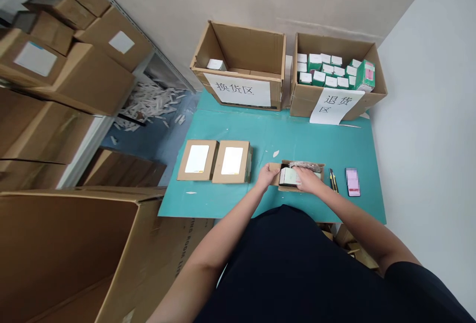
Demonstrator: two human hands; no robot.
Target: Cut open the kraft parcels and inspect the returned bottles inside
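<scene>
Hands: I read the left hand [267,175] against the flap of the small cardboard box [297,188], the right hand [307,180] over the pale packet [288,176] inside, grip unclear on both | Place: box by the near edge of the teal table [208,199], utility knife [333,180] just right | Risk: I judge a slipping right hand could catch the blade or knock the knife off.

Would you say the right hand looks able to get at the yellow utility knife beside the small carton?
Probably yes: the right hand rests over the small carton, and the yellow utility knife lies just past its edge on the teal table, with nothing between.
</scene>
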